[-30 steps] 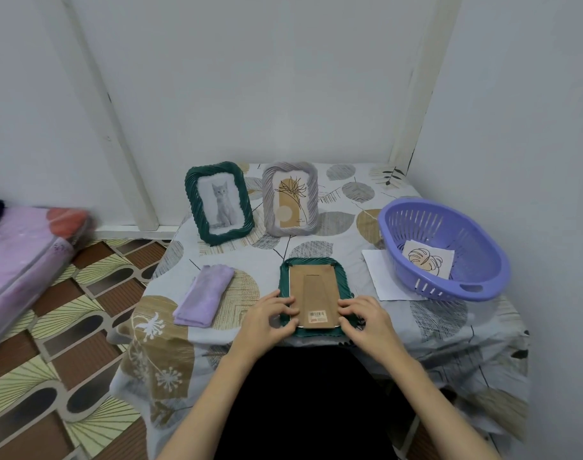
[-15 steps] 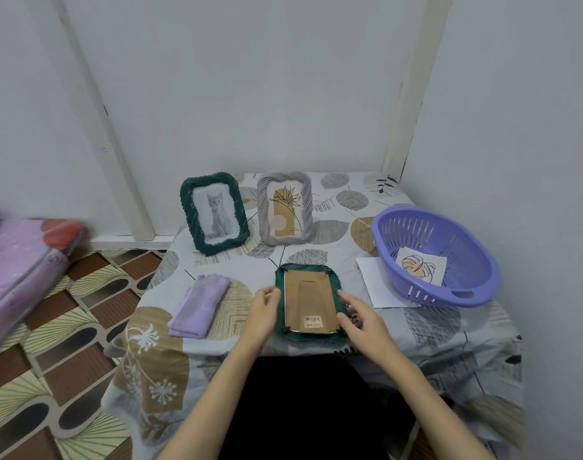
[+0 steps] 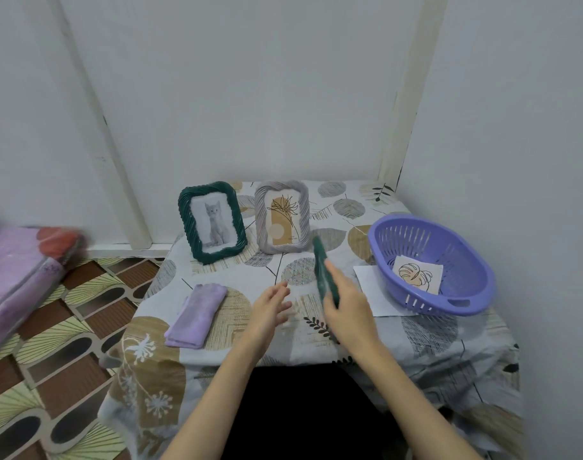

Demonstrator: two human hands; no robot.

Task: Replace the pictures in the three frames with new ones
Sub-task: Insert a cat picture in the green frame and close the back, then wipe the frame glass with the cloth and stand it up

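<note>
Head view, right hand: the right hand [image 3: 344, 302] grips a dark green twisted-rope picture frame [image 3: 322, 270], fingers curled round its lower end; the frame is lifted off the desk and turned edge-on to the camera, so neither its face nor its back can be read.
Head view, left hand: the left hand [image 3: 271, 305] hovers just left of the held frame, fingers straight and spread, holding nothing and apart from the frame.
Head view, standing frames: a second dark green rope-edged frame with a grey kitten photo [image 3: 213, 222] stands upright at the back of the desk; just beside it on the right stands a pale lilac-grey rope-edged frame with a line-drawn plant print [image 3: 282, 216].
Head view, basket: a lilac slotted plastic oval basket [image 3: 462, 295] sits on the right side of the desk and holds a white print with a line-drawn monstera leaf [image 3: 416, 275].
Head view, paper: a plain white paper sheet [image 3: 371, 290] lies on the desk, partly under the basket's near-left edge.
Head view, cloth: a folded lilac cloth [image 3: 197, 315] lies on the left part of the desk, well apart from both hands.
Head view, desk: the desk is covered by a grey and tan leaf-patterned tablecloth [image 3: 432, 340].
Head view, floor: a brown and cream patterned floor [image 3: 51, 360] lies to the left, with a lilac wrapped mattress [image 3: 14, 280] at the left edge.
</note>
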